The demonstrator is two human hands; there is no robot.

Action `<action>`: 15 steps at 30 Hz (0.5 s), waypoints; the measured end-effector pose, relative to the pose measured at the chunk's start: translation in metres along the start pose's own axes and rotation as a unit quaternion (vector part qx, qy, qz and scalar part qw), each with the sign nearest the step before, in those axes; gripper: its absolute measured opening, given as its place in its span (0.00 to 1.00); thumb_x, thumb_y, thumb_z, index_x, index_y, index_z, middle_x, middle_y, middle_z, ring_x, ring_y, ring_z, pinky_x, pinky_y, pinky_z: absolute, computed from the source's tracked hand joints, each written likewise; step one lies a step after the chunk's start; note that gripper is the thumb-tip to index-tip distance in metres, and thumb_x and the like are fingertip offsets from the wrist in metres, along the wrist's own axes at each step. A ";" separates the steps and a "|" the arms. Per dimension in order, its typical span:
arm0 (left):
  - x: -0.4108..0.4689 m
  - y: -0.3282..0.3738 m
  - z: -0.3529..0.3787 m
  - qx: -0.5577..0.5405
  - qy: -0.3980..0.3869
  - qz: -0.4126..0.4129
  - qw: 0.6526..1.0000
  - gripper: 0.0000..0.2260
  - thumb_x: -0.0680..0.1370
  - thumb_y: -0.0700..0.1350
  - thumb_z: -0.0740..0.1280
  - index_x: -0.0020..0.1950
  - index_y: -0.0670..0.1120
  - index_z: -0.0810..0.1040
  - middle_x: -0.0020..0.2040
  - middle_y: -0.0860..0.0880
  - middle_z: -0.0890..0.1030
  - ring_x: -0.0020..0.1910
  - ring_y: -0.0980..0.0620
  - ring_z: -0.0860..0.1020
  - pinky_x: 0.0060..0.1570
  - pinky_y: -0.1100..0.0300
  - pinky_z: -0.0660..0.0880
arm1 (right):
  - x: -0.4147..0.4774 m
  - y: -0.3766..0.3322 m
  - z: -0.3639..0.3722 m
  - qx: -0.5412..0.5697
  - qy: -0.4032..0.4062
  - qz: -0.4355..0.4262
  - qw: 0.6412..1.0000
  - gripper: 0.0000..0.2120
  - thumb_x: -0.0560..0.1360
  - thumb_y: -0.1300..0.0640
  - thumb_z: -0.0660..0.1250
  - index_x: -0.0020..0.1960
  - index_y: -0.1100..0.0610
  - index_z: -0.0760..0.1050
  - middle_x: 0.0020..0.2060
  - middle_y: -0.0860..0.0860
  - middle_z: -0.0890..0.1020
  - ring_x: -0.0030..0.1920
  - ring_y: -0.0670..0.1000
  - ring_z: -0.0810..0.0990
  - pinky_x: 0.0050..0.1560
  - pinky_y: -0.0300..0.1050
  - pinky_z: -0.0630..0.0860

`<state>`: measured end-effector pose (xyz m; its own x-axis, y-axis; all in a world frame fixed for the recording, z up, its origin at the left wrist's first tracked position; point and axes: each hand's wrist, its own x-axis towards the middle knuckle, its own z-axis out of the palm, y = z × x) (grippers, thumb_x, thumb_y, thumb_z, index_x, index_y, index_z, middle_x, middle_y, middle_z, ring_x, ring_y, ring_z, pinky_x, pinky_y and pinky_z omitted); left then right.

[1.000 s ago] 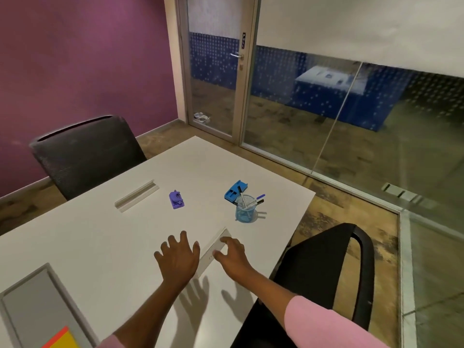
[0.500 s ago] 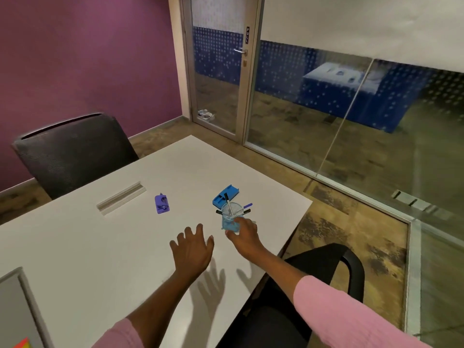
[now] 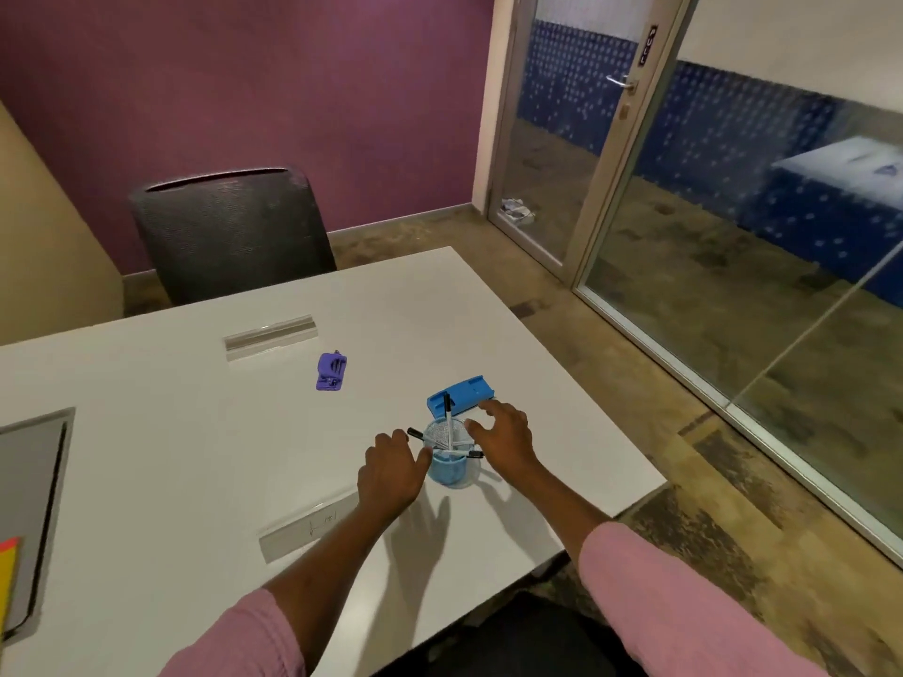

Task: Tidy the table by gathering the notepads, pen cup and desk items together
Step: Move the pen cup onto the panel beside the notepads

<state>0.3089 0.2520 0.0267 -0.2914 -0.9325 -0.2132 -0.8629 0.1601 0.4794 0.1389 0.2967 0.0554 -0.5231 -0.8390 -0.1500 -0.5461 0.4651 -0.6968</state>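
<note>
A translucent blue plastic pen cup [image 3: 447, 464] holding black-capped pens stands on the white table [image 3: 195, 456] between both hands. The left hand [image 3: 391, 469] has curled fingers and its thumb against the cup; whether it grips, I cannot tell. The right hand [image 3: 505, 439] has spread fingers over the rim, with a blue rectangular plastic block [image 3: 462, 394] just beyond the fingertips.

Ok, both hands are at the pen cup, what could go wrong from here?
1. The pens lean out over the cup rim; the right hand, spread just above, could snag one and tip the cup.
2. The left hand seems to meet the cup only with its thumb, so a push might topple it rather than slide it.
3. The blue item lies close behind the cup and could get knocked.
</note>
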 end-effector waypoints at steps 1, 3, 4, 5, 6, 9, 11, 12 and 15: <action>0.004 0.003 0.005 -0.003 -0.010 -0.012 1.000 0.21 0.79 0.59 0.59 0.62 0.45 0.70 0.58 0.43 0.73 0.57 0.42 0.74 0.50 0.49 0.72 | 0.008 0.004 0.000 0.002 -0.002 -0.002 1.000 0.20 0.75 0.51 0.68 0.65 0.55 0.74 0.60 0.55 0.78 0.65 0.57 0.71 0.65 0.55 0.69; 0.012 0.009 0.013 -0.005 -0.028 -0.038 0.999 0.20 0.78 0.58 0.60 0.62 0.44 0.70 0.59 0.43 0.72 0.58 0.42 0.73 0.51 0.50 0.72 | 0.021 0.008 0.000 0.009 -0.008 -0.003 1.000 0.18 0.75 0.51 0.69 0.63 0.56 0.76 0.58 0.54 0.80 0.62 0.58 0.74 0.62 0.55 0.72; 0.016 0.010 0.017 -0.010 -0.037 -0.053 0.998 0.20 0.78 0.57 0.60 0.62 0.44 0.71 0.59 0.43 0.72 0.58 0.42 0.73 0.52 0.49 0.72 | 0.027 0.009 0.001 0.010 -0.015 -0.001 1.000 0.17 0.75 0.51 0.69 0.62 0.56 0.77 0.56 0.54 0.81 0.61 0.58 0.75 0.61 0.55 0.73; 0.020 0.012 0.021 -0.016 -0.047 -0.069 0.996 0.20 0.78 0.57 0.60 0.62 0.44 0.71 0.59 0.42 0.72 0.59 0.42 0.73 0.53 0.49 0.72 | 0.033 0.011 0.003 0.007 -0.021 -0.001 1.000 0.17 0.75 0.51 0.69 0.61 0.56 0.77 0.56 0.54 0.81 0.60 0.58 0.76 0.61 0.55 0.73; 0.024 0.013 0.025 -0.024 -0.058 -0.082 0.995 0.20 0.79 0.57 0.60 0.63 0.44 0.71 0.60 0.41 0.72 0.59 0.41 0.73 0.55 0.48 0.72 | 0.038 0.012 0.004 -0.001 -0.030 -0.002 1.000 0.17 0.75 0.51 0.68 0.61 0.57 0.77 0.55 0.55 0.81 0.59 0.58 0.77 0.60 0.54 0.74; 0.036 0.017 0.037 -0.034 -0.078 -0.099 0.991 0.20 0.80 0.56 0.59 0.63 0.43 0.72 0.60 0.40 0.73 0.59 0.40 0.74 0.58 0.48 0.73 | 0.054 0.019 0.012 -0.013 -0.050 -0.010 0.999 0.16 0.75 0.53 0.69 0.60 0.59 0.77 0.55 0.56 0.82 0.55 0.56 0.80 0.54 0.45 0.74; 0.040 0.018 0.042 -0.033 -0.080 -0.109 0.990 0.19 0.80 0.56 0.58 0.61 0.43 0.73 0.60 0.40 0.74 0.59 0.40 0.75 0.59 0.49 0.73 | 0.060 0.025 0.017 -0.007 -0.060 -0.003 0.998 0.17 0.75 0.53 0.70 0.61 0.60 0.77 0.55 0.56 0.82 0.53 0.54 0.81 0.49 0.40 0.72; 0.042 0.017 0.045 -0.036 -0.077 -0.119 0.989 0.19 0.80 0.56 0.58 0.61 0.43 0.74 0.60 0.40 0.74 0.59 0.40 0.75 0.59 0.48 0.73 | 0.063 0.027 0.021 -0.007 -0.066 0.005 0.998 0.18 0.75 0.53 0.70 0.61 0.60 0.77 0.55 0.56 0.82 0.51 0.54 0.81 0.47 0.37 0.72; 0.047 0.014 0.054 -0.056 -0.069 -0.147 0.985 0.20 0.80 0.57 0.60 0.59 0.41 0.75 0.58 0.40 0.76 0.57 0.39 0.76 0.57 0.48 0.74 | 0.073 0.034 0.034 -0.004 -0.079 0.026 0.996 0.16 0.74 0.52 0.71 0.58 0.60 0.78 0.52 0.55 0.82 0.51 0.55 0.81 0.49 0.41 0.73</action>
<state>0.2609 0.2282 -0.0224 -0.0962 -0.8793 -0.4665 -0.8696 -0.1538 0.4693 0.1051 0.2417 -0.0031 -0.4407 -0.8477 -0.2951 -0.5269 0.5105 -0.6796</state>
